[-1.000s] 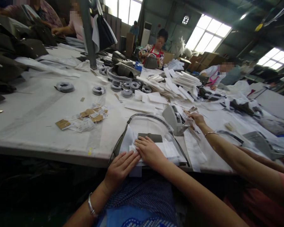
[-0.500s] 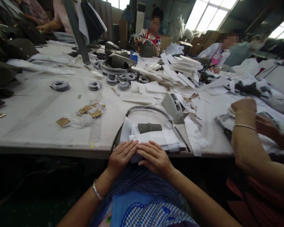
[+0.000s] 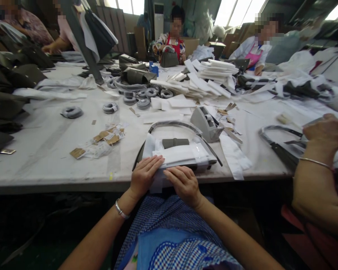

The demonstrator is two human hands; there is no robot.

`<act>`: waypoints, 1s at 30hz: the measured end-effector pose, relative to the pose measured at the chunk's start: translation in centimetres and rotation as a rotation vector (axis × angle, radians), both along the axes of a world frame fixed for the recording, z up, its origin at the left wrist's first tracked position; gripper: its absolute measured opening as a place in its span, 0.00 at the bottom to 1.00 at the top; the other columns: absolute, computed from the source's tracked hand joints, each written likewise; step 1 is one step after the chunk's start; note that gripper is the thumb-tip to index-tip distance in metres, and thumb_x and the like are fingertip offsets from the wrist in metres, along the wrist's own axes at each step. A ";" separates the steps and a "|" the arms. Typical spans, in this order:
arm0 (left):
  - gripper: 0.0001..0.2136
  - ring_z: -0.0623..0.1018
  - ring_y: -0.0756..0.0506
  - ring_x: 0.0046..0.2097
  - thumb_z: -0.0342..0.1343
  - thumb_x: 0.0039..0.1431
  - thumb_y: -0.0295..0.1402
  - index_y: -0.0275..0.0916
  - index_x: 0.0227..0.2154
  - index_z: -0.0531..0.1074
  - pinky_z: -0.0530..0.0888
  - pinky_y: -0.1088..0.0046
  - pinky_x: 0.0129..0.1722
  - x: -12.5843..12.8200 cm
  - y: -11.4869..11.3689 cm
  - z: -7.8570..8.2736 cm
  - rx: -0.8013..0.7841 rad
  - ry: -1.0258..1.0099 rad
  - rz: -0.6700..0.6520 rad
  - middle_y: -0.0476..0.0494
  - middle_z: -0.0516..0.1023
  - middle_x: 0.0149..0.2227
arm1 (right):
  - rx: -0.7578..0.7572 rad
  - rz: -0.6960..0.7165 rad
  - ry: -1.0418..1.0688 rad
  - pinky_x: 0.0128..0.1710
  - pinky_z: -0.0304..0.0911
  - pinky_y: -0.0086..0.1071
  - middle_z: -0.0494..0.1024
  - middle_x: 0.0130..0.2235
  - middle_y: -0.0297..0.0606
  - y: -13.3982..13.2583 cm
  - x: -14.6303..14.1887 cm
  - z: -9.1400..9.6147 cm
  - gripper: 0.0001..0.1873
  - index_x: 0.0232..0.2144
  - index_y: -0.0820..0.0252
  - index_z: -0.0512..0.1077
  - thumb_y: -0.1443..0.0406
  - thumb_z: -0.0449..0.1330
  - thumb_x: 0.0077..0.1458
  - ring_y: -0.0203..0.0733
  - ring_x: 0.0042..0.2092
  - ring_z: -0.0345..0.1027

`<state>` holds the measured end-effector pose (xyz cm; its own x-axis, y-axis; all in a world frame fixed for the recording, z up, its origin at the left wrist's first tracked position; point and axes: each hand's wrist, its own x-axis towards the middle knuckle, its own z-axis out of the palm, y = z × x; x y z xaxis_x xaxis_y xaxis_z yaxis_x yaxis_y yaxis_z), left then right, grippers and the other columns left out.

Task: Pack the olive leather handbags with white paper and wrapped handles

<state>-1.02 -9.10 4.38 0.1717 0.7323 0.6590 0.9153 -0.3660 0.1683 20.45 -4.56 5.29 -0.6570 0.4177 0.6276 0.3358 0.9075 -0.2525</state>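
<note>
A dark grey handbag (image 3: pixel 205 165) lies at the table's front edge before me. Its strap (image 3: pixel 173 124) arches toward the back, wrapped in clear film. White packing sheets (image 3: pixel 180 155) cover the bag's upper side, and a dark grey loop piece (image 3: pixel 175 143) shows behind them. My left hand (image 3: pixel 145 171) rests flat on the left part of the sheets, fingers stretched and side by side. My right hand (image 3: pixel 185 183) is closed at the front edge, fingertips bent onto a translucent sheet (image 3: pixel 157 184) that hangs over the edge. Its thumb is mostly hidden.
A grey tape dispenser (image 3: pixel 205 125) stands behind the bag, right of the strap. Brown tags and clear bags (image 3: pixel 101 140) lie left. Wrapped strap coils (image 3: pixel 110 108) and stacked white pads (image 3: pixel 214 77) fill the middle. A co-worker's hand (image 3: pixel 325 129) works on another bag (image 3: pixel 287 148) at right.
My right hand has curled its fingers in and moved slightly apart from the left. The co-worker's arm at right has shifted right, showing more of that bag. The view has turned slightly.
</note>
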 end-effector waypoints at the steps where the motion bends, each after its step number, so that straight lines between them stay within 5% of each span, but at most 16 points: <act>1: 0.22 0.72 0.44 0.60 0.46 0.67 0.21 0.41 0.61 0.65 0.68 0.61 0.60 0.0 0.0 0.0 0.001 0.001 0.003 0.44 0.73 0.58 | 0.011 -0.013 -0.012 0.59 0.59 0.40 0.78 0.54 0.37 0.3 -0.5 0.3 0.24 0.62 0.49 0.66 0.70 0.54 0.66 0.43 0.56 0.70; 8: 0.20 0.72 0.44 0.60 0.49 0.67 0.23 0.41 0.60 0.65 0.69 0.61 0.60 -0.2 0.1 0.3 -0.014 0.021 0.015 0.43 0.73 0.59 | 0.115 0.064 0.043 0.47 0.61 0.37 0.83 0.39 0.30 1.5 -2.1 1.6 0.12 0.44 0.51 0.77 0.70 0.57 0.64 0.39 0.41 0.72; 16: 0.24 0.69 0.42 0.62 0.49 0.65 0.22 0.40 0.62 0.62 0.69 0.58 0.61 -0.3 0.0 0.3 -0.091 -0.018 -0.006 0.42 0.71 0.61 | 0.140 0.116 0.072 0.39 0.60 0.35 0.82 0.34 0.33 0.9 -2.5 1.0 0.09 0.41 0.56 0.77 0.70 0.56 0.65 0.38 0.37 0.70; 22: 0.37 0.62 0.41 0.67 0.53 0.53 0.20 0.40 0.67 0.53 0.63 0.56 0.66 -2.1 -0.8 3.9 -0.370 -0.082 -0.260 0.41 0.62 0.66 | 0.205 0.116 0.027 0.38 0.60 0.35 0.82 0.37 0.34 1.6 -2.5 0.1 0.09 0.44 0.57 0.76 0.69 0.57 0.65 0.38 0.37 0.70; 25: 0.34 0.64 0.41 0.66 0.56 0.57 0.27 0.39 0.67 0.54 0.65 0.59 0.65 -2.5 -0.9 5.0 -0.437 -0.117 -0.280 0.40 0.64 0.65 | 0.230 0.104 0.032 0.37 0.60 0.35 0.82 0.36 0.33 1.7 -2.7 -0.1 0.09 0.44 0.57 0.77 0.69 0.59 0.64 0.38 0.37 0.70; 30: 0.22 0.69 0.43 0.62 0.51 0.67 0.29 0.39 0.63 0.62 0.71 0.60 0.61 -2.3 0.1 2.9 -0.246 0.031 -0.183 0.40 0.69 0.62 | 0.227 0.110 0.010 0.39 0.62 0.35 0.83 0.38 0.33 1.5 -2.4 0.3 0.10 0.45 0.56 0.77 0.70 0.57 0.65 0.37 0.37 0.71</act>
<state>-3.35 -9.01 7.24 0.3330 0.8241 0.4581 0.8439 -0.4773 0.2451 18.01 -3.04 5.55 -0.6838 0.1916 0.7040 0.2303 0.9723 -0.0409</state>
